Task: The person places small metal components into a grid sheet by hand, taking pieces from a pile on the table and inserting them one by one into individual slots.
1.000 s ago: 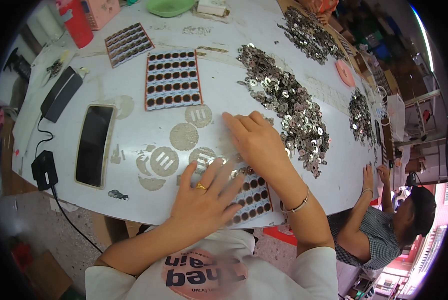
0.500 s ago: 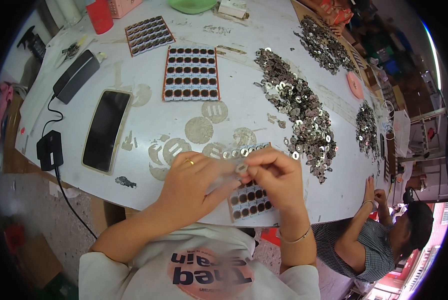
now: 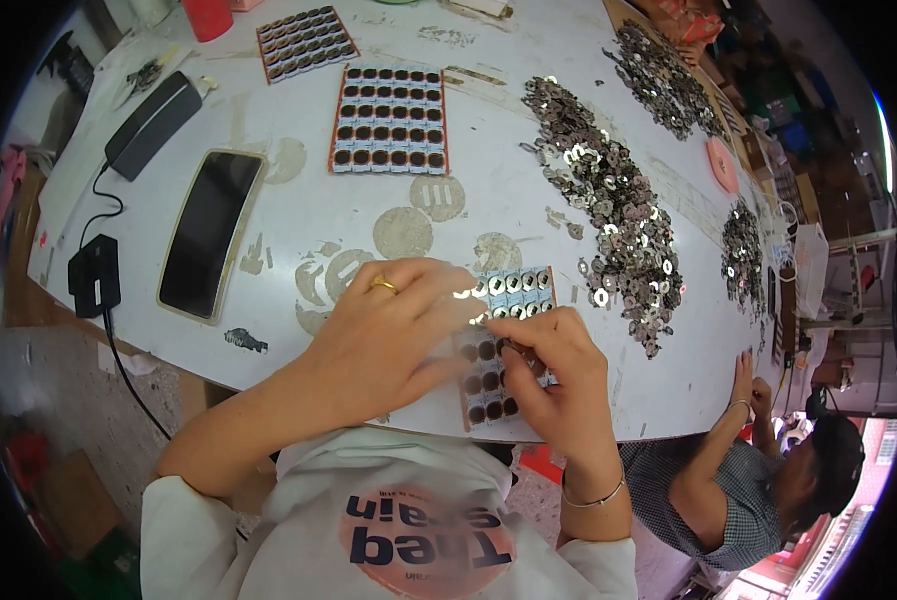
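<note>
Under both hands, near the table's front edge, lies a sheet [image 3: 516,292] with rows of round spots. Its far rows carry shiny metal pieces [image 3: 512,283], while the near rows show dark discs [image 3: 476,413]. My left hand [image 3: 393,325], with a ring on one finger, reaches over the sheet's left side. Its fingers are apart and partly blurred, and I see nothing held in them. My right hand [image 3: 566,370] bends over the middle of the sheet, thumb and index finger close together at its surface. Whatever sits between those fingertips is too small to make out.
A long heap of small metal pieces [image 3: 613,215] lies to the right, with more heaps beyond. Two similar sheets, one being the dark-spotted sheet [image 3: 388,120], lie farther back. A phone [image 3: 211,235] and a black cabled box [image 3: 95,275] are leftward. A co-worker [image 3: 728,490] sits at right.
The small metal piece held up at my fingertips is no longer visible there. My right hand has lowered onto the sheet, and my left hand has drawn apart from it. The view has shifted slightly.
</note>
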The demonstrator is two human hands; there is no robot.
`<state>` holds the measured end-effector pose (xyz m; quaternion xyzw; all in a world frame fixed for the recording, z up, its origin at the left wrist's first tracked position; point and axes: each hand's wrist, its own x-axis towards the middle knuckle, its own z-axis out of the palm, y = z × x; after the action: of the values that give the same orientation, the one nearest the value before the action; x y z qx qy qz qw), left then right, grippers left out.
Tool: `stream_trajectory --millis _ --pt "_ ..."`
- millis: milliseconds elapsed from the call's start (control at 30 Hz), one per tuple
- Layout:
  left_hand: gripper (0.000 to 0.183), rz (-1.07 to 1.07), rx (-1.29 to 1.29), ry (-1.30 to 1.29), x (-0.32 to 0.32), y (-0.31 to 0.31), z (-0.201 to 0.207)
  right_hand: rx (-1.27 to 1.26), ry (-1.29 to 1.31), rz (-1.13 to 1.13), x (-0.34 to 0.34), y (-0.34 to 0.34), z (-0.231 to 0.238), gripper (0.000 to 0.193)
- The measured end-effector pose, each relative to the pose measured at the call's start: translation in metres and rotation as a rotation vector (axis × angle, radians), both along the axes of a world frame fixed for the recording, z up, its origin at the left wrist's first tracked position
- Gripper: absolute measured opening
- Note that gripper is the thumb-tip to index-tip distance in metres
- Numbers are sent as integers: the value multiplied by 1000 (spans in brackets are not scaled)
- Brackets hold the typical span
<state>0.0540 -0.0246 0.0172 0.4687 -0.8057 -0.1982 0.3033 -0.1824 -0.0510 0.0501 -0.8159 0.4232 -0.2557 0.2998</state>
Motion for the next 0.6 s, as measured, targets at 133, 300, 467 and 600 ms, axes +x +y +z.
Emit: stream_trajectory --millis 133,300,467,600 --pt "58 -15 -61 -75 -12 4 -18 444 -266 -42 -10 3 -13 23" --pt "65 41 -87 -148 -16 9 -23 515 -108 -62 -3 -1 -20 18" --pt "65 36 -51 -150 -19 8 -20 531 -140 -82 -3 -3 -30 15" --pt "65 40 -29 -179 -20 9 -15 480 -102 -29 -3 -3 -30 15"
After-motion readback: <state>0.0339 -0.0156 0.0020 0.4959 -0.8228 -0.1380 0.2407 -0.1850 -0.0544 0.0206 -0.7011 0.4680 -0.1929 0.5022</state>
